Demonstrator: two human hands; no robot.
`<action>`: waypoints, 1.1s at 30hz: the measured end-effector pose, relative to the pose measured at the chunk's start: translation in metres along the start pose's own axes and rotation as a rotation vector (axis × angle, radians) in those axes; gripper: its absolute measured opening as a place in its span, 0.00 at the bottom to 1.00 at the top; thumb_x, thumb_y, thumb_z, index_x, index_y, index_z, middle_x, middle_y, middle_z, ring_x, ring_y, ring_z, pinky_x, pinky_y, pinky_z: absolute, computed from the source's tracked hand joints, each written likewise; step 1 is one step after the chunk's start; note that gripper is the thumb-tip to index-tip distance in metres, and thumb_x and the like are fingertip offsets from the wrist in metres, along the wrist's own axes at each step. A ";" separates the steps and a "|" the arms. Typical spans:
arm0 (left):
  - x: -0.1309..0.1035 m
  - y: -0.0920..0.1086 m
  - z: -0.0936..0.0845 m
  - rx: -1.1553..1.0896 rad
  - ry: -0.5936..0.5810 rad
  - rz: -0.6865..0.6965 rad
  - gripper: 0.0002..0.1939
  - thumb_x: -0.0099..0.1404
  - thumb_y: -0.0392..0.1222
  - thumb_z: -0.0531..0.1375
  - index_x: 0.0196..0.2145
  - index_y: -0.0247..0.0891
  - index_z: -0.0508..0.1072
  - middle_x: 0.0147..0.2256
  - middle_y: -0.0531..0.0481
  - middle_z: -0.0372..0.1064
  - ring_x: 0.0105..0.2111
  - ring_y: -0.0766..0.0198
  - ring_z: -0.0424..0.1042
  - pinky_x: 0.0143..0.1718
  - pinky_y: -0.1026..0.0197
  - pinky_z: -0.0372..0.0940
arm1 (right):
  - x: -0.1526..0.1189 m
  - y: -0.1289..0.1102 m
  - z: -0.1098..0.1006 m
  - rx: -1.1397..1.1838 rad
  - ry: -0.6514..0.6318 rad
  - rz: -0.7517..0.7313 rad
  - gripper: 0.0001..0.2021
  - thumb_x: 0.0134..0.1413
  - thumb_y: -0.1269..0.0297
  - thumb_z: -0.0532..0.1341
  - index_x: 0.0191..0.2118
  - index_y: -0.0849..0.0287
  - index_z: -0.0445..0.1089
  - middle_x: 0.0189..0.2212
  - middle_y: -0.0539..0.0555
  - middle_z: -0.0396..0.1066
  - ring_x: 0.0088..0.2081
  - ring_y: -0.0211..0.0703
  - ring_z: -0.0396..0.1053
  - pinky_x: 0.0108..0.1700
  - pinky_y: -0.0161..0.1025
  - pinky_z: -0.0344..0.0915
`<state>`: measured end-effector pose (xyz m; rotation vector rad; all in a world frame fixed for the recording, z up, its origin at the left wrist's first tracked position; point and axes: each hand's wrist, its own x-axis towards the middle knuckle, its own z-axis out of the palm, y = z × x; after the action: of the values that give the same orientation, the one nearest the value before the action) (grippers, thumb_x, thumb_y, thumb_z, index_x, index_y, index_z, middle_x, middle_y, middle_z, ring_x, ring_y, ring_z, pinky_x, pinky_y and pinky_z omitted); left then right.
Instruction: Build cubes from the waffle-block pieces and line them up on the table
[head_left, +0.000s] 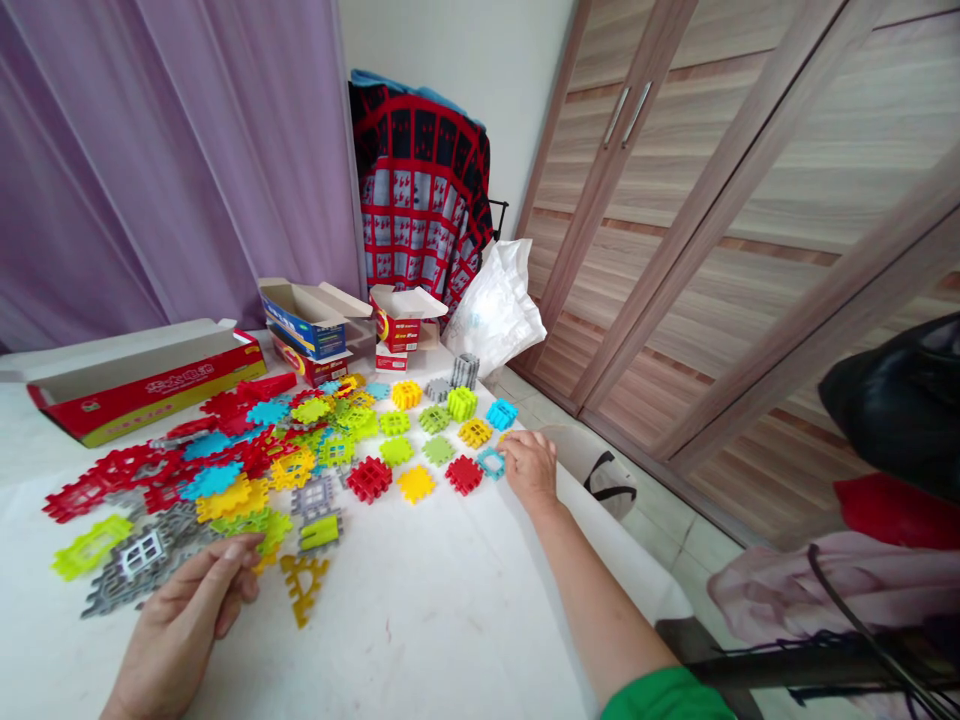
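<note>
Light-blue frame piece (491, 463) at right of the near row, beside a red piece (464, 475); right hand (532, 470) at its edge, fingers curled, grip cannot be told. Left hand (184, 620) near the heaped pieces (232, 498), fingers bent, hold unclear. Light fingertip contact should avoid nudging neighbours.

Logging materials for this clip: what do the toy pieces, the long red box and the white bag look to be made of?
Red toy piece: probably moulded plastic, bright, evenly coloured, crisp notches.
Long red box: likely printed cardboard, folded flaps, plain pale inside.
White bag: seemingly thin plastic, crinkled and slightly glossy.
</note>
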<state>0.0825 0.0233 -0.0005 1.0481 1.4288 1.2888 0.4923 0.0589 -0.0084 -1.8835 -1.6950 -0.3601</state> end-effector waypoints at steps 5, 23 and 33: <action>-0.001 0.000 0.000 -0.005 0.002 -0.010 0.32 0.42 0.70 0.66 0.31 0.38 0.74 0.17 0.56 0.67 0.13 0.74 0.51 0.13 0.67 0.45 | 0.013 -0.010 0.004 -0.049 -0.103 -0.006 0.14 0.54 0.75 0.59 0.29 0.49 0.78 0.35 0.51 0.75 0.41 0.45 0.62 0.44 0.43 0.49; -0.001 -0.005 -0.002 0.003 -0.014 -0.031 0.31 0.45 0.69 0.65 0.33 0.37 0.74 0.18 0.55 0.67 0.14 0.73 0.53 0.15 0.68 0.48 | 0.017 -0.010 0.016 -0.119 -0.157 -0.018 0.14 0.54 0.74 0.59 0.31 0.47 0.79 0.37 0.50 0.76 0.42 0.45 0.61 0.46 0.44 0.48; -0.001 -0.005 -0.003 0.023 -0.009 -0.024 0.32 0.46 0.69 0.65 0.35 0.36 0.74 0.18 0.56 0.66 0.14 0.73 0.53 0.16 0.67 0.49 | 0.017 -0.009 0.018 -0.119 -0.135 -0.043 0.14 0.56 0.73 0.59 0.30 0.46 0.79 0.37 0.50 0.75 0.41 0.45 0.62 0.45 0.44 0.49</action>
<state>0.0800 0.0215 -0.0052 1.0485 1.4484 1.2515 0.4834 0.0835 -0.0117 -1.9986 -1.8415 -0.3657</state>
